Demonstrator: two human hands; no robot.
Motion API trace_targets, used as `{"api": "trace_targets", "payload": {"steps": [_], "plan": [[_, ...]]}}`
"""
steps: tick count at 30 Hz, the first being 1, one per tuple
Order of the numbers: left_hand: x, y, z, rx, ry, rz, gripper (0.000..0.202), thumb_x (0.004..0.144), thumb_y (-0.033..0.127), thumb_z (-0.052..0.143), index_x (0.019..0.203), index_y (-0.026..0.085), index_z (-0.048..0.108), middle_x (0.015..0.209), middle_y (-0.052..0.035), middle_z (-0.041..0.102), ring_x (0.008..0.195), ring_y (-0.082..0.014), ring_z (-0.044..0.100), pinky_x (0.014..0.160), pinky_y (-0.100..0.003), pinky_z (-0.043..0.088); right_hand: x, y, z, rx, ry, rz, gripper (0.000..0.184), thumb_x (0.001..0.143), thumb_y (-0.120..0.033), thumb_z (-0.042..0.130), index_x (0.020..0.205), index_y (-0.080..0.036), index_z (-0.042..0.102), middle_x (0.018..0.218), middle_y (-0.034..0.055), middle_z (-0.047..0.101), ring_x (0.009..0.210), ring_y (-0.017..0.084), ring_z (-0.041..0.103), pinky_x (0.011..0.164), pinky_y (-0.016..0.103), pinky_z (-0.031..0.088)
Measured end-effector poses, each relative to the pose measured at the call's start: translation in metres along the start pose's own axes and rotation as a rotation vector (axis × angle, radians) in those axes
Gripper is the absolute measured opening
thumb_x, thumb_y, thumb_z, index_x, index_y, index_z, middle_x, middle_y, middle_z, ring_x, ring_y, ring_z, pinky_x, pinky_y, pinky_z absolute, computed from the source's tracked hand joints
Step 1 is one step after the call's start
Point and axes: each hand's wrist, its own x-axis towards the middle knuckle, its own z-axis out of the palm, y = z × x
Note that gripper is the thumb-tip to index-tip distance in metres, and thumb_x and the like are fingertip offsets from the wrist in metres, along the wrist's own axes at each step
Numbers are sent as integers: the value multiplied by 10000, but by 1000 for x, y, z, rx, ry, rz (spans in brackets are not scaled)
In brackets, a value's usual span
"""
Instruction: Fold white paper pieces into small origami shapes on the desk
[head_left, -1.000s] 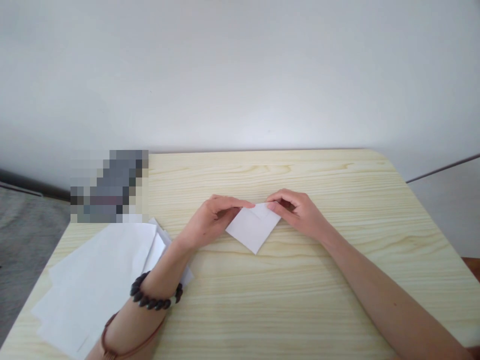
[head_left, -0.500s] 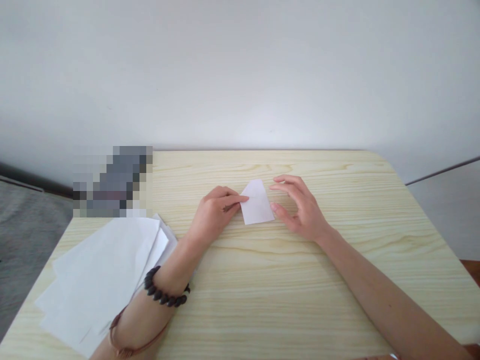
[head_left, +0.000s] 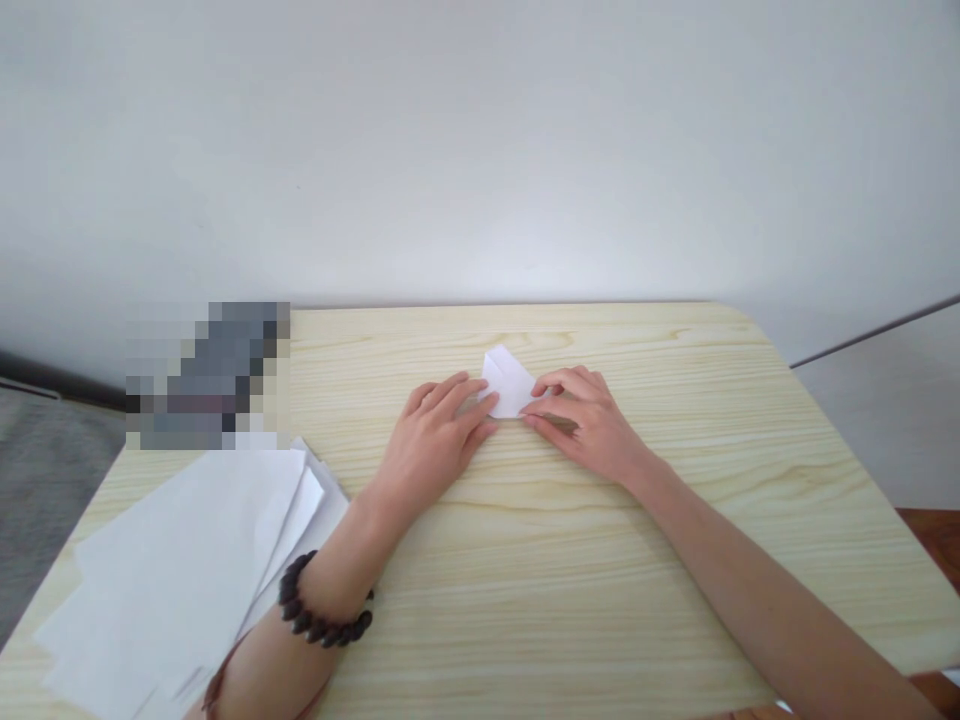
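White folded paper (head_left: pixel 508 386) mid-scene on wood-grain surface (head_left: pixel 600 600), between both hands. Left hand (head_left: pixel 435 435): fingers slightly spread, tips resting on paper's left side. Right hand (head_left: pixel 592 425): thumb and index finger pinching paper's near right corner. Loose white sheets (head_left: pixel 172 560) near left, partly hidden by left arm (head_left: pixel 274 660) wearing dark beaded bracelet (head_left: pixel 328 634). Pixelated dark object (head_left: pixel 225 365) far left.

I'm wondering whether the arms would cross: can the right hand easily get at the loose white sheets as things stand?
Probably not easily: the right hand is at the small folded paper, and the left forearm lies between it and the loose white sheets.
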Motion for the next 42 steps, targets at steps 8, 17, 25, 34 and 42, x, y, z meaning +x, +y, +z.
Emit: {"api": "trace_targets", "payload": {"steps": [8, 17, 25, 34, 42], "plan": [[0, 6, -2, 30, -43, 70, 317, 953, 271, 462, 1228, 201, 605, 1295, -96, 601, 1272, -284, 483, 1024, -479, 408, 3, 6, 2, 108, -31, 159, 161, 913, -289, 568, 839, -202, 681, 845, 29, 640, 823, 171, 582, 779, 339, 389], [0, 13, -2, 19, -4, 172, 289, 928, 184, 484, 1182, 171, 623, 1195, -92, 658, 1210, -255, 550, 989, -427, 466, 4, 7, 8, -5, 94, 295, 196, 918, -344, 535, 810, -206, 623, 853, 46, 641, 848, 215, 547, 803, 377, 381], [1, 17, -5, 37, -6, 178, 265, 923, 167, 476, 1128, 176, 642, 1185, -73, 666, 1202, -255, 561, 975, -427, 476, 6, 5, 9, -63, 8, 334, 212, 936, -342, 502, 802, -208, 598, 823, 26, 639, 814, 212, 540, 751, 365, 348], [1, 27, -4, 118, 38, 182, 253, 931, 174, 469, 1115, 129, 638, 1095, -87, 688, 1151, -259, 583, 879, -393, 509, 6, 4, 11, -137, 14, 346, 153, 906, -281, 507, 779, -206, 548, 846, 41, 596, 851, 225, 520, 762, 361, 360], [-3, 31, -6, 127, -41, 155, 385, 925, 170, 468, 1305, 163, 530, 1208, -80, 647, 1195, -268, 556, 930, -400, 494, 5, 7, 8, -118, -46, 297, 149, 916, -302, 491, 817, -205, 545, 885, 52, 576, 881, 226, 514, 801, 372, 373]]}}
